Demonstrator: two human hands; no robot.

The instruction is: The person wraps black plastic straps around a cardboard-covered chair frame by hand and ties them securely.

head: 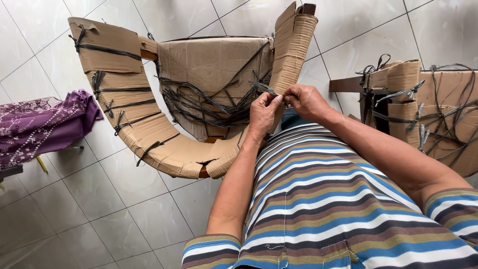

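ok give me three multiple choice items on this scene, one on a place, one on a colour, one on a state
1. Where does the purple cloth lie?
A. left of the cardboard-wrapped chair
B. on the chair's seat
C. on the person's lap

2. What colour is the strap tied round the cardboard?
A. white
B. black
C. red

3. What are the left hand and right hand doing?
A. resting flat on the floor
B. both pinching a strap end at the chair's arm
C. holding scissors

Answers: 1 A, the cloth sits at the left edge of the view. 2 B, the bands look dark throughout. 3 B, the fingertips of both hands meet on the strap.
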